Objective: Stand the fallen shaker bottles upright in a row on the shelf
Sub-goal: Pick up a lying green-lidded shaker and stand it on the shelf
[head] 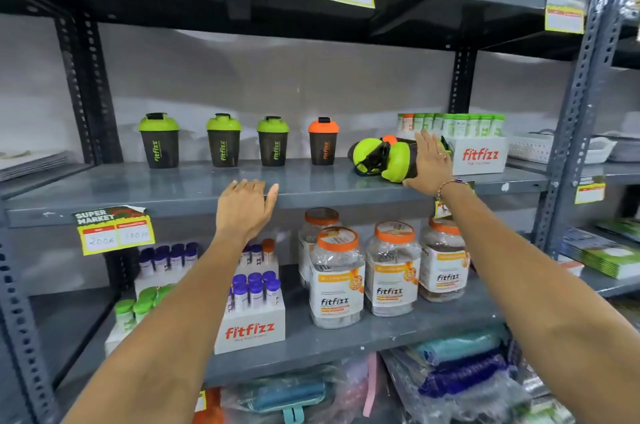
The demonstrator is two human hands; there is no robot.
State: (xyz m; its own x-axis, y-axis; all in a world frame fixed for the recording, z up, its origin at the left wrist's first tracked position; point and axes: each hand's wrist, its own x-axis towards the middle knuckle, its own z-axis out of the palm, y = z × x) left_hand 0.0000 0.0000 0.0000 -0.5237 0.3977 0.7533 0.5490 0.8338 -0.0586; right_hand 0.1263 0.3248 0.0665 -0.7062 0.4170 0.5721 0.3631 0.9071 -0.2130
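Observation:
Several dark shaker bottles stand upright in a row on the grey shelf (173, 189): three with green lids (159, 141) (224, 140) (273, 141) and one with an orange lid (323, 141). To their right lies a pile of fallen shakers with green lids (379, 155); an orange lid peeks out behind. My right hand (427, 163) is laid on the right side of the nearest fallen shaker, fingers extended, thumb under it. My left hand (247, 203) rests on the shelf's front edge, holding nothing.
A white fitfizz box (479, 155) of green-capped tubes stands just right of the fallen pile. White baskets (530, 146) sit further right. Jars (337, 279) and tube boxes (251, 319) fill the shelf below. Price tags (114, 233) hang on the shelf edges.

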